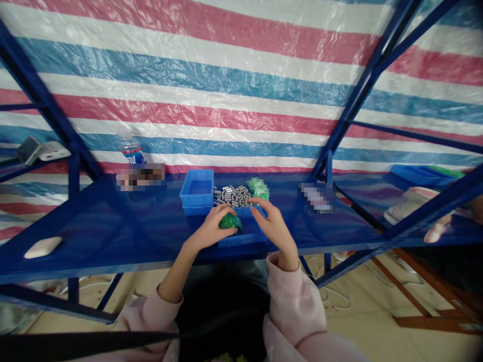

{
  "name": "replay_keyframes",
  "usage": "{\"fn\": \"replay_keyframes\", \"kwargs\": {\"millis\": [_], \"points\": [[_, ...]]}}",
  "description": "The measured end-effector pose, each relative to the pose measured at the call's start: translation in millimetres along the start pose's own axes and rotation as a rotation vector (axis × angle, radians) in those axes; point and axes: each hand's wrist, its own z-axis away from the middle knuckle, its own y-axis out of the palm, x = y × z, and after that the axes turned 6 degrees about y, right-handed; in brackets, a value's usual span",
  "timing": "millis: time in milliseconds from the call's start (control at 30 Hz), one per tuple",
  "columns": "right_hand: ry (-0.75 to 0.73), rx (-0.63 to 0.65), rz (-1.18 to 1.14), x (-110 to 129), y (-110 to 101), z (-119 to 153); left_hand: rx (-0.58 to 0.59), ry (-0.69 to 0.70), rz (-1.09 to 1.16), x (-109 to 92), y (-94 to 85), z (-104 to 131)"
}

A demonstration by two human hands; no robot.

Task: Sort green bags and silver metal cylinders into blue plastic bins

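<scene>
My left hand (214,227) is curled around a green plastic bag (231,221), over the near side of an open blue bin (245,239). My right hand (272,223) is above the bin's right side, thumb and forefinger tips close together near the metal pieces. Whatever lies between those fingertips is too small to make out. Just beyond both hands is a heap of short silver metal cylinders (234,195). A pile of clear green plastic bags (258,188) lies at the heap's right.
Stacked blue bins (197,190) stand left of the heap. Farther left are a water bottle (131,148) and a white rounded object (43,247). A blurred flat item (316,197) lies to the right. Blue frame bars (349,108) slant upward, and another person's hand (437,227) shows at far right.
</scene>
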Motion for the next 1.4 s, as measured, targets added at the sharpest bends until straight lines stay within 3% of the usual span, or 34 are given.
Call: {"fn": "replay_keyframes", "kwargs": {"millis": [100, 167, 267, 400, 500, 1133, 1400], "points": [[0.098, -0.192, 0.095, -31.4, -4.9, -10.0, 0.006, -0.015, -0.003, -1.4, -0.4, 0.0], [0.206, -0.169, 0.207, -51.6, -4.7, -12.7, 0.010, -0.015, -0.001, -1.4, -0.4, -0.2], [0.344, -0.012, 0.380, -68.2, -1.7, -10.8, 0.008, -0.011, 0.001, -0.9, -0.4, -0.3], [0.371, 0.192, 0.583, -63.6, 0.4, -5.4, 0.012, -0.016, 0.004, -1.2, -0.9, -0.1], [0.368, 0.254, 0.667, -57.0, -0.2, -4.3, 0.016, -0.018, 0.006, -1.3, -1.1, 0.1], [0.542, 0.122, 0.746, -46.3, -0.7, -9.0, 0.018, -0.022, 0.009, -0.4, -0.9, -0.5], [0.469, 0.062, 0.587, -59.8, -3.1, -7.9, 0.009, -0.014, 0.009, 0.4, -0.4, -0.2]]}}
